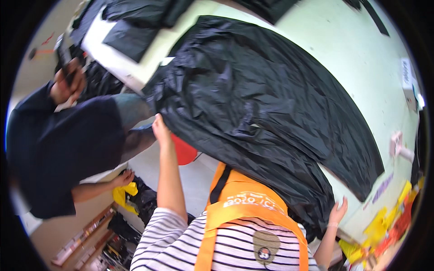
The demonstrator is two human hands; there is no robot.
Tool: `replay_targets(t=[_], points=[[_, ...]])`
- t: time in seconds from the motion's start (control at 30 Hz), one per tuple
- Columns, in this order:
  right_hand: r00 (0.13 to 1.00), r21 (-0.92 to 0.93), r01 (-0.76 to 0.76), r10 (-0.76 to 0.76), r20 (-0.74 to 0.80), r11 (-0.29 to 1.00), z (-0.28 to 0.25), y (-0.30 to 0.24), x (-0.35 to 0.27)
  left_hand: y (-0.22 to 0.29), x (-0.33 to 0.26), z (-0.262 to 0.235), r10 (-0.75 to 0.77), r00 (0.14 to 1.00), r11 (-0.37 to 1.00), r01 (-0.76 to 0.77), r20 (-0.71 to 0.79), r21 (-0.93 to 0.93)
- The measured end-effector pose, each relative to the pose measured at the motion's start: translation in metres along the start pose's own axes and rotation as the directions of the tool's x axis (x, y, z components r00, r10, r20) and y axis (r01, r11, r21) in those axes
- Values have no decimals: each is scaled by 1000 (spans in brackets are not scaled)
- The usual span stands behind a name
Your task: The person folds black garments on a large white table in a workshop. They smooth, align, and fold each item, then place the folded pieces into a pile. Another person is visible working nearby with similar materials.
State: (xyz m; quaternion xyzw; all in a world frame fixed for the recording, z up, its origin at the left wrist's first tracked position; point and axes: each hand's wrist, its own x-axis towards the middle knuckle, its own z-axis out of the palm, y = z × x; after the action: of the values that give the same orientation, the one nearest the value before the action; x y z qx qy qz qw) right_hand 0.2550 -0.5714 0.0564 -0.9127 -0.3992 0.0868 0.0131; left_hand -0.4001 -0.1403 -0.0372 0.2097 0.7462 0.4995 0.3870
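A pair of black trousers (253, 90) in shiny, wrinkled fabric lies spread over the white table (334, 40), its gathered waist toward the left and its two legs toward the right. At the near edge by the waist, my left hand (161, 130) is closed on the fabric, its fingertips partly hidden. My right hand (337, 213) is beside the end of the nearer leg, thumb and fingers apart; whether it touches the cloth I cannot tell. The nearer leg hangs over the table edge against my orange apron (253, 198).
Another person (68, 144) in dark clothes stands at the left, holding a dark object (68, 72). More black garments (135, 31) lie at the far left of the table. A red container (183, 151) is below the edge. Yellow and orange pieces (379, 226) lie at the right, near a pinkish device (400, 147).
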Motion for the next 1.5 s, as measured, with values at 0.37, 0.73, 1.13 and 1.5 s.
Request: replay_targets(t=[0.37, 0.73, 1.13, 1.5], points=[[990, 41, 2, -8, 139, 999, 30, -59, -12, -16, 37, -9, 93, 991, 992, -100, -94, -73], [996, 28, 10, -13, 94, 1000, 30, -60, -7, 58, 76, 31, 705, 702, 394, -505, 99, 768], [797, 232, -508, 555, -239, 830, 5, 145, 80, 22, 95, 7, 578, 783, 62, -325, 231, 944], [752, -171, -659, 646, -130, 733, 52, 335, 170, 66, 85, -26, 343, 898, 104, -329, 277, 939]])
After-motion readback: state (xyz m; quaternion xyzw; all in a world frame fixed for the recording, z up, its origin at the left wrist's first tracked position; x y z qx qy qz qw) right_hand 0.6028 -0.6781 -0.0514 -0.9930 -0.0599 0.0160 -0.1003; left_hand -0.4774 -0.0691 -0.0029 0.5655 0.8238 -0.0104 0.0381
